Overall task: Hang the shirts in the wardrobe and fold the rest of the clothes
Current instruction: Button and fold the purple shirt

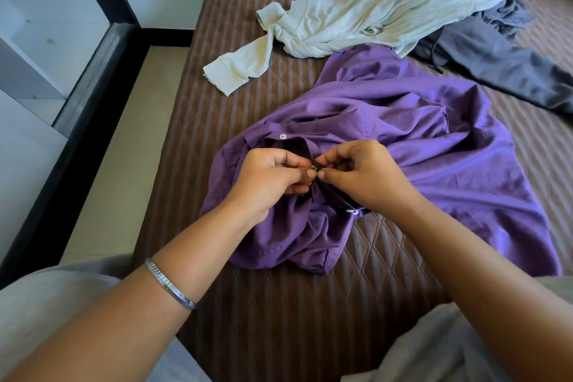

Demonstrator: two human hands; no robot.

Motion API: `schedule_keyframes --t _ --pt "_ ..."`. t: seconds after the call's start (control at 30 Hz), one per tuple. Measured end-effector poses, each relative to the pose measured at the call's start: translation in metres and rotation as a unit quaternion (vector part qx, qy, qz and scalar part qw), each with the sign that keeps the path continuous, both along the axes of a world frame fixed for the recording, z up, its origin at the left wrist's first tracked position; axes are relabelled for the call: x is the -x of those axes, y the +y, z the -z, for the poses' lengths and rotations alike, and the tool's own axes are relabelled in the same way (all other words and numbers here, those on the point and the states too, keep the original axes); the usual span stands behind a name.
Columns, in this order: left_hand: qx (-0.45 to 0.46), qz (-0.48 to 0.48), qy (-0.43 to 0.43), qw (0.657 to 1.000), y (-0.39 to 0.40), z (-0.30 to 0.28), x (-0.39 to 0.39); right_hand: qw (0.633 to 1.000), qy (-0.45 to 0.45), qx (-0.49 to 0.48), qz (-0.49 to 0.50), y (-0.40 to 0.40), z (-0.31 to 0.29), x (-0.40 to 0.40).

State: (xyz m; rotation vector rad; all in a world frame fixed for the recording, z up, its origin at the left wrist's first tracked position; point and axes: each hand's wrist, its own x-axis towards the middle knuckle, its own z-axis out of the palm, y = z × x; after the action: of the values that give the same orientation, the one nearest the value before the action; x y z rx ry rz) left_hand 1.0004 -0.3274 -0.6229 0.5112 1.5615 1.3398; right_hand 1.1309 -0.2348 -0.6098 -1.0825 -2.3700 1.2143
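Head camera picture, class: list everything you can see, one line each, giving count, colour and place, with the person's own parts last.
shirt: one, purple, crumpled at the middle of the bed, with white buttons.
top: one, pale green, long-sleeved, spread at the far side of the bed.
garment: one, grey, far right, partly under the top.
bed: one, brown striped quilted cover.
floor: beige strip, left of the bed.
bracelet: one, silver, on the left wrist.
left hand: pinches the shirt's front at a button.
right hand: pinches the shirt's front opposite.
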Motion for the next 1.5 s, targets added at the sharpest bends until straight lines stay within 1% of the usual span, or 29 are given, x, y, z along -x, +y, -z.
schedule_keyframes --t 0.07,0.17,0.37,0.43,0.57,0.6,0.67,0.73,0.77,0.8,0.83,0.87,0.93,0.97,1.0,1.03,1.07,1.13,1.2,1.3,1.33,1.37,1.4,1.43,1.47,1.5 --pt "-0.003 -0.006 -0.003 1.000 -0.001 0.000 -0.001 1.000 0.008 0.028 0.004 0.002 0.001 0.000" --pt "-0.013 -0.021 -0.004 1.000 -0.001 -0.001 0.000 0.994 0.049 0.094 0.033 0.003 0.002 -0.001" --pt "-0.004 -0.015 0.004 1.000 0.001 -0.004 -0.001 0.997 0.055 0.026 0.055 -0.004 0.009 0.002" --pt "-0.009 -0.019 -0.014 1.000 0.001 -0.006 0.000 0.997 0.058 0.002 0.059 -0.007 0.011 0.003" --pt "-0.016 -0.015 -0.014 1.000 0.002 -0.004 0.001 0.997 0.063 -0.013 0.052 -0.010 0.011 0.003" --pt "-0.018 -0.017 -0.013 1.000 0.002 -0.003 0.000 0.997 0.062 0.005 0.055 -0.009 0.009 0.003" --pt "-0.031 -0.018 -0.009 0.999 0.003 0.000 0.001 0.989 0.081 0.104 0.074 -0.006 0.006 0.003" --pt "-0.050 -0.015 0.003 0.999 0.004 0.000 0.002 0.963 0.115 0.225 0.097 -0.003 0.002 0.004" --pt "-0.057 -0.017 0.009 0.998 0.004 0.000 0.001 0.951 0.129 0.262 0.103 -0.002 0.002 0.005" --pt "-0.061 -0.021 0.014 0.998 0.005 -0.001 0.001 0.946 0.138 0.276 0.102 -0.001 0.003 0.006" --pt "-0.063 -0.028 0.016 0.998 0.007 -0.001 0.001 0.950 0.141 0.261 0.095 -0.001 0.004 0.006" --pt "-0.063 -0.038 0.012 0.997 0.008 0.000 0.001 0.966 0.133 0.209 0.079 0.000 0.006 0.006" --pt "-0.063 -0.076 -0.008 0.995 0.015 0.002 0.007 0.996 0.081 0.033 0.014 0.005 0.009 0.003" --pt "-0.061 -0.101 -0.019 0.993 0.019 0.005 0.011 0.997 0.039 -0.065 -0.028 0.008 0.011 0.000" --pt "-0.055 -0.127 -0.026 0.990 0.023 0.007 0.016 0.987 -0.001 -0.146 -0.068 0.010 0.012 -0.002" --pt "-0.047 -0.147 -0.026 0.988 0.026 0.011 0.022 0.975 -0.034 -0.196 -0.093 0.012 0.014 -0.003" --pt "-0.040 -0.159 -0.023 0.986 0.028 0.014 0.026 0.968 -0.057 -0.224 -0.098 0.013 0.015 -0.006" --pt "-0.033 -0.172 -0.016 0.984 0.031 0.021 0.032 0.962 -0.077 -0.252 -0.072 0.016 0.016 -0.010" --pt "-0.031 -0.182 -0.015 0.983 0.031 0.028 0.035 0.963 -0.077 -0.249 -0.065 0.021 0.014 -0.010" --pt "-0.019 -0.168 0.002 0.986 0.033 0.037 0.039 0.969 -0.062 -0.219 -0.098 0.027 0.006 -0.007" --pt "-0.011 -0.150 0.038 0.988 0.033 0.037 0.039 0.970 -0.059 -0.215 -0.098 0.029 0.004 -0.007" --pt "-0.003 -0.128 0.120 0.985 0.032 0.034 0.037 0.971 -0.056 -0.214 -0.087 0.030 0.003 -0.008" --pt "-0.009 -0.107 0.235 0.966 0.029 0.029 0.034 0.973 -0.052 -0.212 -0.070 0.031 0.001 -0.009" --pt "-0.040 -0.091 0.353 0.930 0.027 0.022 0.030 0.976 -0.049 -0.208 -0.053 0.032 0.000 -0.010" --pt "-0.090 -0.077 0.441 0.890 0.024 0.015 0.022 0.977 -0.049 -0.204 -0.045 0.033 -0.001 -0.012" --pt "-0.137 -0.056 0.496 0.856 0.021 0.008 0.014 0.977 -0.054 -0.203 -0.042 0.034 -0.002 -0.012"
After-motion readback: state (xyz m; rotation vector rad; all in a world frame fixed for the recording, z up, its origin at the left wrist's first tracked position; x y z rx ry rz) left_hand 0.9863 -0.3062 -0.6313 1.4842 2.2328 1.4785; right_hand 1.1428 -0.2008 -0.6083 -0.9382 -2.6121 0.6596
